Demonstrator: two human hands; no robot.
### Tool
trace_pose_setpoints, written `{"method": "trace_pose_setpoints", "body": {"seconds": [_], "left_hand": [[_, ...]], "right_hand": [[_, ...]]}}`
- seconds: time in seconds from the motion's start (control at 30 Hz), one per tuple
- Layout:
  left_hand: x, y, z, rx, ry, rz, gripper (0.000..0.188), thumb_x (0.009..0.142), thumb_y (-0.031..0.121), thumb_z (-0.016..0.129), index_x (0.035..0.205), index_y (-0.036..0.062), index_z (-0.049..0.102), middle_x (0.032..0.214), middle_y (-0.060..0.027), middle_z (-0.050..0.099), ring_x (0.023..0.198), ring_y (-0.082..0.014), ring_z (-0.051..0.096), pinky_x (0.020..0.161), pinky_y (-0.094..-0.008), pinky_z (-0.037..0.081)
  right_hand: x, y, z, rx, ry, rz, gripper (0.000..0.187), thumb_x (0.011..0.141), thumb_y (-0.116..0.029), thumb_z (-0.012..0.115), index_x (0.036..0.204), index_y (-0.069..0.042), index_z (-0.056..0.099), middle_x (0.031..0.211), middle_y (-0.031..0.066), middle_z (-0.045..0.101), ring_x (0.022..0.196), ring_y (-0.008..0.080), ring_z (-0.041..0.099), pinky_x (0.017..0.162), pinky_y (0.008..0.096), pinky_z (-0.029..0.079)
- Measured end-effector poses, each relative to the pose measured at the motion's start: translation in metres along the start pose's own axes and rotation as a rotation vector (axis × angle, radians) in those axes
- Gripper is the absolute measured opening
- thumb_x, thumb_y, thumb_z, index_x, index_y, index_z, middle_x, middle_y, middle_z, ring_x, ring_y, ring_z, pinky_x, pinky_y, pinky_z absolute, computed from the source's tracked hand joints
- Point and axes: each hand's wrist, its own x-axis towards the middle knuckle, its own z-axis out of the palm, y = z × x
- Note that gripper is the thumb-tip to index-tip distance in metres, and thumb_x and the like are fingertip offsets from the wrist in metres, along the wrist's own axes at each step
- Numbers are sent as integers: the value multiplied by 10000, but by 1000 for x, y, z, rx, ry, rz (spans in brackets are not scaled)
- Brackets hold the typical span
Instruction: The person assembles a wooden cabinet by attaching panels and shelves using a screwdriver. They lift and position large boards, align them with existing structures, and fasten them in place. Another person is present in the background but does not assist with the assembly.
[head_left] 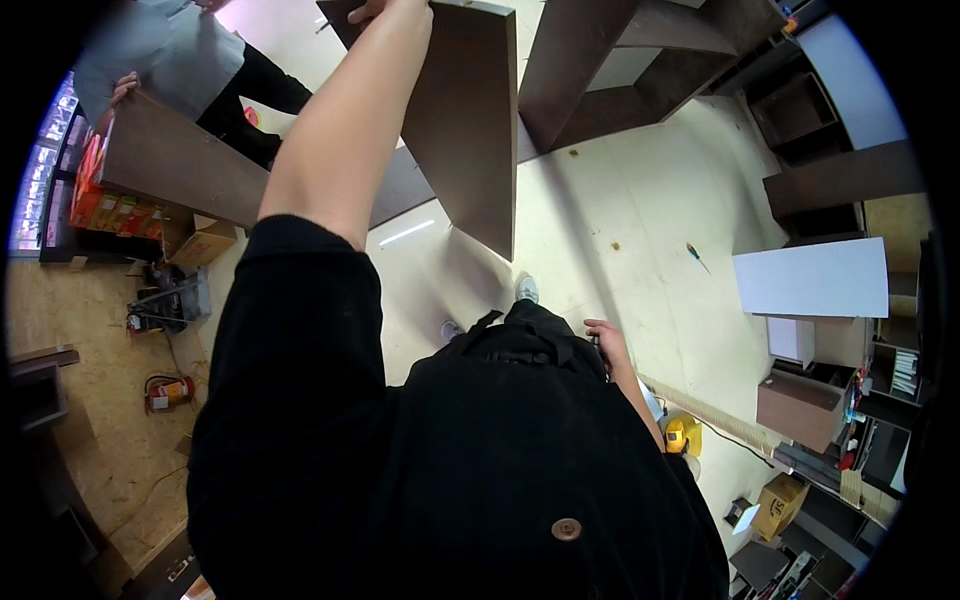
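Head view shows a dark brown panel [470, 130], flat and smooth-faced, with a paler strip along its upper end and a straight, visible thickness down its right side. It's in front of the person, above the pale floor [650, 190], and looks to be standing on end. Its long axis runs from the view's upper border down toward the person's shoe [527, 288], the board narrowing to a pointed corner at that lower end; whether the corner touches the floor, I can't tell from here.

The left hand [378, 9] is up at the panel's upper end, fingers bent, though the border cuts most of it off, so I can't say whether it grips. Down by the hip, the right hand [602, 332] hangs with fingers curled; whether anything is in it, I can't make out.

Just right of the panel is a brown open-framed cabinet [570, 70]. Over to the left, a co-worker [170, 60] rests a hand on another brown board [180, 155]. Farther right, a screwdriver [696, 254] lies on the floor.
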Motion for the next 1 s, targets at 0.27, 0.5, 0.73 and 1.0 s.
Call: {"method": "trace_pose_setpoints", "body": {"seconds": [0.27, 0.5, 0.73, 1.0], "left_hand": [[-15, -9, -84, 93, -20, 193, 630, 716, 34, 514, 1307, 139, 323, 1320, -212, 268, 1193, -363, 366, 1036, -409, 322], [-10, -35, -212, 78, -29, 436, 672, 589, -50, 576, 1243, 14, 439, 1093, -133, 504, 935, -258, 529, 742, -373, 469], [-72, -62, -392, 40, -225, 341, 780, 663, -44, 547, 1390, -15, 266, 1362, -163, 398, 1169, -280, 468, 962, -336, 382], [-37, -124, -530, 0, -356, 351, 739, 660, -60, 542, 1364, -72, 319, 1366, -189, 406, 1247, -284, 414, 1038, -358, 318]], "right_hand": [[44, -16, 42, -351, -119, -148, 285, 722, -50, 528, 946, -52, 705, 813, 94, 677, 712, 161, 624, 673, 273, 501], [60, -29, 77, -529, -222, -184, 232, 730, -89, 543, 900, -30, 689, 756, 74, 667, 682, 155, 621, 657, 278, 497], [79, 1, 69, -467, -231, -162, 237, 746, -32, 521, 920, 3, 678, 761, 74, 661, 678, 136, 605, 651, 265, 497], [82, -17, 90, -762, -309, -270, 230, 738, -84, 567, 927, -48, 694, 779, 109, 674, 700, 147, 633, 653, 284, 509]]}}
